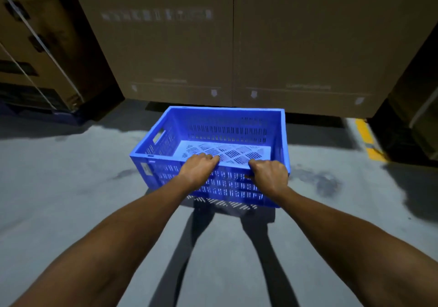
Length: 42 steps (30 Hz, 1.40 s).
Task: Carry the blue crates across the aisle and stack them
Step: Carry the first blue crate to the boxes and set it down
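Both my left hand (198,167) and right hand (270,173) clamp the slotted blue plastic crate (227,129) by its near rim; level it beyond my fingers before setting down.

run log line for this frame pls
left hand: gripping near rim | right hand: gripping near rim | blue slotted plastic crate: empty, held | ahead: brown cardboard boxes

A grey concrete floor (59,200), stained in patches and lit brightly from above, runs to tall brown cardboard cartons (237,46) at the far side, with strapped cartons (42,46) far left and a yellow floor line (369,140) right.
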### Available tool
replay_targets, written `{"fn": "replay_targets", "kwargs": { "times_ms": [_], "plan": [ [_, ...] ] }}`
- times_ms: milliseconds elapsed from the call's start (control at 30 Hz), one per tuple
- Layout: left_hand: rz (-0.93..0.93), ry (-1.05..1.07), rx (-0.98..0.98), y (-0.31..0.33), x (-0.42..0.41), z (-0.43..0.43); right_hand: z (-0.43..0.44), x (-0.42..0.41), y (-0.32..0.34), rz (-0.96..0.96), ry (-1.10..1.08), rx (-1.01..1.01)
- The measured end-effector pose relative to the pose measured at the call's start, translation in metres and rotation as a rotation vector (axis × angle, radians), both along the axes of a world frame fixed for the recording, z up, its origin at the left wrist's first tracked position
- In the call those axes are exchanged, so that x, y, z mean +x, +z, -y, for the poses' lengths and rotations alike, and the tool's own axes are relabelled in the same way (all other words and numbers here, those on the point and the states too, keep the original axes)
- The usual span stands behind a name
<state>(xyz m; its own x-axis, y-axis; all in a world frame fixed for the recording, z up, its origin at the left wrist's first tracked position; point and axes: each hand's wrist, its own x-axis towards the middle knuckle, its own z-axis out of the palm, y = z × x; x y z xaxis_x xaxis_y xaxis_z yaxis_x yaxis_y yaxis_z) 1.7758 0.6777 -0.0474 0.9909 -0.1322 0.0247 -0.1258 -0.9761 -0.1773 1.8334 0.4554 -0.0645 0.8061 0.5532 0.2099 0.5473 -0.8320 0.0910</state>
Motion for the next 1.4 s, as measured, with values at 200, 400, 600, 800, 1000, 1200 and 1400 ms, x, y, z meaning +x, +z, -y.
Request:
{"fn": "replay_targets", "kwargs": {
  "times_ms": [200,400,600,800,1000,1200,1400],
  "plan": [
    [0.01,0.042,-0.041,-0.078,0.006,0.011,0.007,0.007,-0.067,-0.062,-0.016,0.008],
    [0.138,0.044,-0.073,-0.095,0.01,0.017,0.01,0.017,-0.075,-0.119,-0.002,0.037],
    [0.138,0.076,-0.141,-0.093,0.004,0.021,0.01,0.013,-0.076,-0.09,0.01,0.067],
    [0.094,0.093,-0.197,-0.096,0.009,0.02,0.009,0.011,-0.078,-0.081,-0.008,0.002],
    [-0.271,0.18,-0.244,-0.039,-0.006,0.03,0.016,-0.006,-0.014,-0.519,-0.027,-0.146],
    [-0.226,0.063,-0.287,0.133,-0.056,0.052,0.019,-0.053,0.155,-0.55,0.025,-0.036],
    [-0.156,0.122,-0.39,0.361,-0.091,0.045,0.014,-0.101,0.373,-0.581,0.043,-0.018]
  ]
}}
